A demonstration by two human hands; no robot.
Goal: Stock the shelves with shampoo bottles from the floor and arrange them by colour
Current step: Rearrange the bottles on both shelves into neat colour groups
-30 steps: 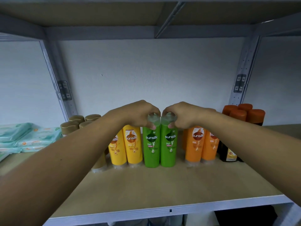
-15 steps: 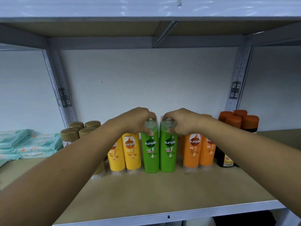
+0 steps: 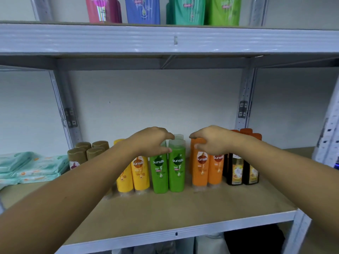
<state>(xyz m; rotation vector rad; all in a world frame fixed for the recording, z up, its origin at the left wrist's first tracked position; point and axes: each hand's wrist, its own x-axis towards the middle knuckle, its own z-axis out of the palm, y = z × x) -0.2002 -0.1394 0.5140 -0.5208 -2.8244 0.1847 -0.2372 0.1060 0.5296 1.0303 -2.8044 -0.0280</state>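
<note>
— What is seen nearest?

— Two bare forearms are stretched in from 7 and 5 o'clock over the bare board of the shelf (image 3: 165,213).

— How is the left grip (image 3: 152,142) held?

— It is held over the cap of the left green bottle (image 3: 159,173), just left of centre. The fingers are loosely curved, with thumb and forefinger parted. Whether the cap is pinched or only covered cannot be told.

— And the right grip (image 3: 211,140)?

— It is spread and relaxed, and nothing is held in it. It is set in front of the tops of the orange bottles (image 3: 200,171), towards 3 o'clock. A gap is kept between it and the right green bottle (image 3: 177,171).

— Where are the green bottles placed?

— They are stood upright, side by side and touching, at the middle of the row. A further pale cap (image 3: 178,136) is seen behind them.

— What is ranged beside them?

— Yellow bottles (image 3: 140,173) are stood just beside them towards 9 o'clock. Gold-capped bottles (image 3: 78,154) and stacked wipe packs (image 3: 36,165) are set further that way. Beyond the orange ones, dark bottles (image 3: 236,171) are placed towards 3 o'clock.

— And furthest off?

— At 12 o'clock the upper shelf (image 3: 110,39) is seen. It is stocked with a pink pack (image 3: 102,10), a blue pack (image 3: 142,10), a teal pack (image 3: 186,11) and a light green pack (image 3: 224,11).
</note>
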